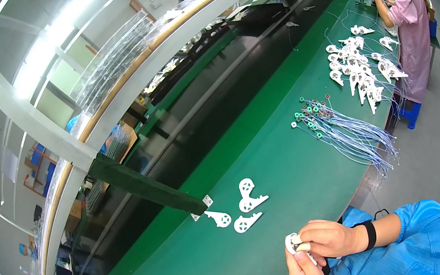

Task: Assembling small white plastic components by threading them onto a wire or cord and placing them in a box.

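Note:
Near the table's front edge, both hands are together around a small white plastic part (290, 244). My left hand (306, 274) is closed on it from below, the thumb pressed against it. My right hand (328, 237) pinches at the same part from the right, with pale finger covers on the fingertips and a black band round the wrist. Fingers hide much of the part, including whatever sits inside it. Beyond the hands lie several flat white plastic pieces (248, 204), each with a round cut-out end and a pointed arm.
A bundle of blue-grey wires (346, 132) with green and dark red ends lies to the right on the green table (271, 169). Past it is a heap of white assemblies (358, 66). A person in pink (411, 20) works farther along. A dark green post (147, 186) stands left.

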Motion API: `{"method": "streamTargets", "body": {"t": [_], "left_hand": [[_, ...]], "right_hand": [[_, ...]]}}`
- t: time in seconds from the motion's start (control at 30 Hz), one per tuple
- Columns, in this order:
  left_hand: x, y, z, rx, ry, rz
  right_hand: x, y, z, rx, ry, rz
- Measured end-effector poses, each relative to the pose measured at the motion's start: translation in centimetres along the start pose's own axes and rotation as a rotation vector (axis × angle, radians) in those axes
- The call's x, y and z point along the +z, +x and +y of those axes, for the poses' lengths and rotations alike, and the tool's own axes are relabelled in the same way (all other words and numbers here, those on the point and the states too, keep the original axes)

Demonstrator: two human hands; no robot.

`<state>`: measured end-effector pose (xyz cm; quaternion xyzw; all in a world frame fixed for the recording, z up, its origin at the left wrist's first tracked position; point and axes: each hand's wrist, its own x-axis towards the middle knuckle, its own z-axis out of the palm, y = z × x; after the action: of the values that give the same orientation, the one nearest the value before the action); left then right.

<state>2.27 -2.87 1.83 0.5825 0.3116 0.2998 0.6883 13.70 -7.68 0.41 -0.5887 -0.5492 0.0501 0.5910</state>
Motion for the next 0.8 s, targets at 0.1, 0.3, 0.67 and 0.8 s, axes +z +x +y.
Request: {"method": "streamTargets", "body": {"t": [0.1,0.3,0.67,0.8], "left_hand": [[-0.2,0.0,-1.2,-0.021,-0.005,0.005],[-0.7,-0.2,-2.0,0.063,0.135,-0.025],[-1.1,-0.1,-2.5,0.171,0.373,-0.012],[-1.1,0.2,-2.9,0.252,0.489,-0.001]], "right_hand": [[0.1,0.0,0.1,-0.042,-0.047,0.009],[-0.4,0.3,0.0,-0.043,-0.064,-0.059],[-0.7,0.6,0.6,0.124,0.111,-0.169],[-1.1,0.9,0.0,0.272,0.13,-0.238]]}}
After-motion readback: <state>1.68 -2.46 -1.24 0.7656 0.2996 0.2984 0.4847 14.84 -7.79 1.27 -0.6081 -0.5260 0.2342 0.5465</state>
